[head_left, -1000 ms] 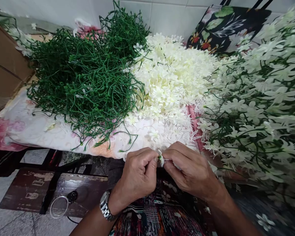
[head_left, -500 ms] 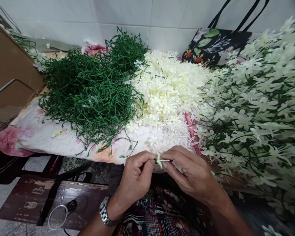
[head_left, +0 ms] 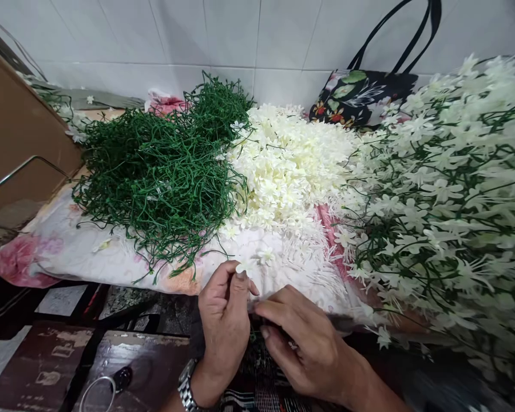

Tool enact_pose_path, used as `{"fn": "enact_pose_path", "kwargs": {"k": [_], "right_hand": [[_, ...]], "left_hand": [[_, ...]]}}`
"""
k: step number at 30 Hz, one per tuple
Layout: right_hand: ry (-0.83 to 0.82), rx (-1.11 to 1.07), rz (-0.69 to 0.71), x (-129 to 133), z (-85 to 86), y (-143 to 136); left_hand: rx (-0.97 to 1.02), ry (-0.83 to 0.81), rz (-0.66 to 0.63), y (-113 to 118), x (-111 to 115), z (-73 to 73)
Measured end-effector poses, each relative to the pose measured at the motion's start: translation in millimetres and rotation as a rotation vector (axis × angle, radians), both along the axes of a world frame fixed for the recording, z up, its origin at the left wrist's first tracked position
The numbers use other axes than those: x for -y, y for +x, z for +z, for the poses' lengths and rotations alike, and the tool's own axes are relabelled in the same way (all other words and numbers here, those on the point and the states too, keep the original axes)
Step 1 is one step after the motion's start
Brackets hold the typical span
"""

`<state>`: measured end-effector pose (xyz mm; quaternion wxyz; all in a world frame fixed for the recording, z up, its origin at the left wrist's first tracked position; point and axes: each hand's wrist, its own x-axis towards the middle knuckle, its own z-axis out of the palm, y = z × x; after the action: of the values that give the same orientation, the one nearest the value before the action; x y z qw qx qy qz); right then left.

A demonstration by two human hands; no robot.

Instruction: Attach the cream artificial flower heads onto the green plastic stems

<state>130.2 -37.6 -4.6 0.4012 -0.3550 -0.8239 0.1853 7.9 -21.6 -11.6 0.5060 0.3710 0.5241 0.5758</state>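
My left hand (head_left: pixel 225 312), with a metal watch (head_left: pixel 187 386) on its wrist, is closed, thumb against the curled fingers. A small white artificial flower (head_left: pixel 241 268) shows at the thumb tip, mostly hidden by the hand. Beside it, my right hand (head_left: pixel 306 346) has curled fingers, with thumb and index bent toward the left hand. Thin green stems (head_left: pixel 253 335) show between the hands, against my dark patterned clothing; whether the right fingers grip them is unclear. Just beyond the hands, a loose white flower (head_left: pixel 265 256) lies on the floral cloth (head_left: pixel 90 269).
A tangled heap of green stems (head_left: pixel 158 177) lies at left, with piled white petals (head_left: pixel 283 166) beside it. Assembled white flower sprays (head_left: pixel 446 229) crowd the right. A floral black bag (head_left: pixel 360 97) leans on the tiled wall; a cardboard box (head_left: pixel 21 126) stands far left.
The hands, earlier together at a white flower with a thin white strand, have drawn apart and lower. The left hand has turned upright with the flower at its thumb. The view has tilted up slightly.
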Motion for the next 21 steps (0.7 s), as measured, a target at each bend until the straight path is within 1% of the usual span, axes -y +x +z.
{"fn": "enact_pose_path", "kwargs": {"k": [3, 6, 8, 10, 11, 13, 14, 18, 21], "right_hand": [[0.048, -0.007, 0.01, -2, 0.3, -4], [0.105, -0.08, -0.04, -6, -1.5, -4], [0.071, -0.137, -0.059, -8, -1.2, 1], [0.011, -0.169, -0.066, -9, 1.9, 7], [-0.012, -0.167, -0.062, -10, 4.3, 10], [-0.013, -0.125, -0.038, -10, 9.7, 14], [0.005, -0.095, -0.035, -11, 12.1, 15], [0.053, -0.005, -0.068, -11, 14.6, 12], [0.033, 0.005, -0.068, -11, 12.3, 13]], "left_hand": [[0.027, -0.014, 0.02, 2, -2, 1.1], [0.161, -0.017, -0.023, 3, -1, 3.5], [0.26, 0.014, -0.072, -1, -1, 5.7], [0.3, 0.072, -0.158, -8, -1, 7.9], [0.283, 0.095, -0.219, -13, -2, 8.6], [0.202, 0.105, -0.418, -20, -2, 8.5], [0.173, 0.098, -0.472, -23, -2, 7.8], [0.164, -0.007, -0.54, -25, 0, 2.4], [0.113, -0.059, -0.575, -22, 0, -0.8]]}}
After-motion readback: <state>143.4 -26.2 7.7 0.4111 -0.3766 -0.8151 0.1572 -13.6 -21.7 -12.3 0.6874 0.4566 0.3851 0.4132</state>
